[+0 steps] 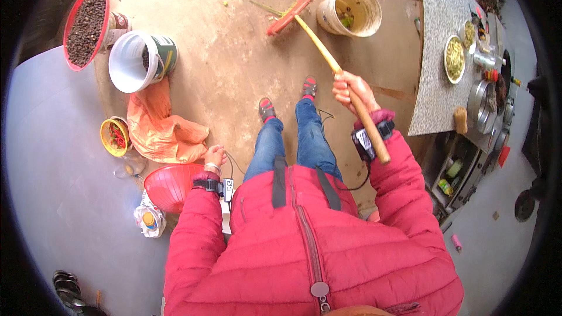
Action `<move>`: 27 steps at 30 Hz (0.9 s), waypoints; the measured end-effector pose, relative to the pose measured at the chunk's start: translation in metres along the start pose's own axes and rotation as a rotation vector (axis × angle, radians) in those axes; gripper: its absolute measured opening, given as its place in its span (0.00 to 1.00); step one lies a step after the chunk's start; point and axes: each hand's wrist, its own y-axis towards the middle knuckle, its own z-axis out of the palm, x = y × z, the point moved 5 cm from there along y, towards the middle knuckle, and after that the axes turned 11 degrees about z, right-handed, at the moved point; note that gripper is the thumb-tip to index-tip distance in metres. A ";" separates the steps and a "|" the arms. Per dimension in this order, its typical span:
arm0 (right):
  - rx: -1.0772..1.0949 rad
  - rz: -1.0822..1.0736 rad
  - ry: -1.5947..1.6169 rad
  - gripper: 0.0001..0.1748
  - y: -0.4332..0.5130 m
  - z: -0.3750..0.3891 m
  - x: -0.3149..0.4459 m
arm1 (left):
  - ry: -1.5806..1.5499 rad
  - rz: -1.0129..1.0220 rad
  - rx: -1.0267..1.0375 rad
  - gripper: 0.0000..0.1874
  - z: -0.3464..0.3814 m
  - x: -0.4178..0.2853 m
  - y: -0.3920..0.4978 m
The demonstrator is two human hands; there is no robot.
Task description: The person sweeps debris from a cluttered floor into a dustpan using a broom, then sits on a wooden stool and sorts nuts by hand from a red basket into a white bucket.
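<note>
My right hand point(354, 91) is closed around the wooden handle of a broom point(322, 49), and the handle's free end reaches back over my forearm. The broom's red head point(291, 13) lies against the floor, with green plant scraps point(281, 11) along its far side. Just right of the head stands a dirty white bucket point(366, 11) with some scraps inside. On the other side, my left hand point(215, 156) hangs beside an orange woven sack point(162, 127) and above a red plastic basin point(173, 186). Its fingers look loosely curled, but their inner side is hidden.
At left stand a white bucket point(131, 63), a red basin of dark pellets point(88, 26) and a yellow basket of red chillies point(115, 137). At right, a speckled countertop point(432, 52) bears a bowl of shredded food point(455, 59) and metal pots point(479, 107).
</note>
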 end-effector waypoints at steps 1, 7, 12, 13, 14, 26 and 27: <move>0.002 -0.011 -0.053 0.06 -0.008 0.006 0.002 | -0.004 -0.025 -0.008 0.13 0.000 -0.005 0.002; -0.182 -0.081 -0.687 0.10 -0.044 0.044 0.007 | -0.090 0.053 0.033 0.14 0.050 -0.098 0.006; -0.037 -0.004 -0.803 0.19 -0.007 0.074 0.036 | -0.261 0.076 0.154 0.18 0.149 -0.234 -0.010; 0.041 0.008 -0.821 0.22 0.005 0.082 0.043 | -0.368 0.015 0.197 0.18 0.170 -0.255 -0.018; 0.082 0.020 -0.837 0.23 0.017 0.091 0.047 | -0.490 -0.030 0.245 0.18 0.191 -0.276 -0.021; 0.428 0.093 -1.209 0.33 0.150 0.113 0.089 | -0.932 -0.042 0.007 0.07 0.255 -0.325 0.119; 0.448 0.120 -1.282 0.36 0.166 0.105 0.093 | -0.926 -0.050 -0.031 0.07 0.259 -0.320 0.133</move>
